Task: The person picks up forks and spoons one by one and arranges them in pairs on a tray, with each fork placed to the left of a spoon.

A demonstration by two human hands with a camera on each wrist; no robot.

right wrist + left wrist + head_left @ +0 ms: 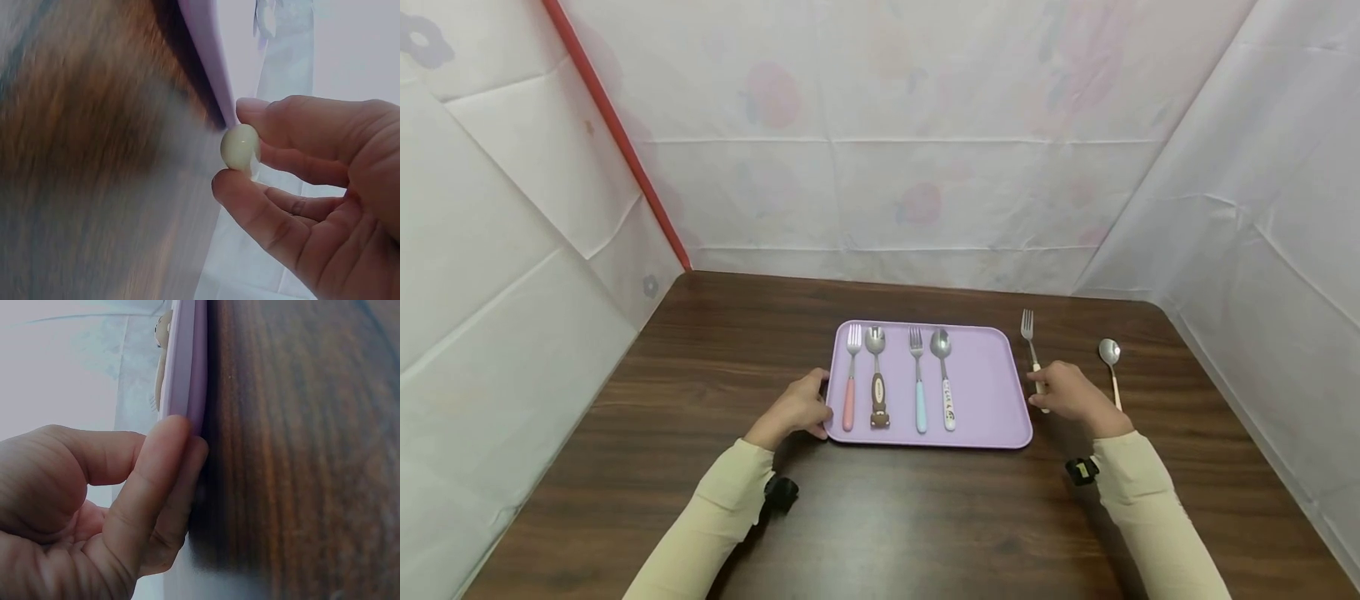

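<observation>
From the head camera, you face a purple tray (985,392) on a dark wood tabletop (880,517). Four utensils lie side by side on it: two forks and two spoons, alternating, with pink (849,392), brown (878,392), blue (919,392) and white (947,392) handles. Two more pieces lie on the tabletop to the tray's right: one fork (1030,337) just beside the tray and one spoon (1110,362) farther out. Your left hand (797,410) rests at the tray's left edge. Your right hand (1071,393) covers the loose fork's handle, the tines showing beyond your fingers.

From the left wrist, your fingertips (165,456) press against the tray rim (187,362), thumb curled clear; that grip is relaxed and clasps nothing. The brown handle's figure (162,328) peeks over the rim.

From the right wrist, your thumb and forefinger pinch the pale rounded end of the fork handle (240,147), grip closed on it, just beside the tray's edge (206,56). The tabletop is blurred here.
</observation>
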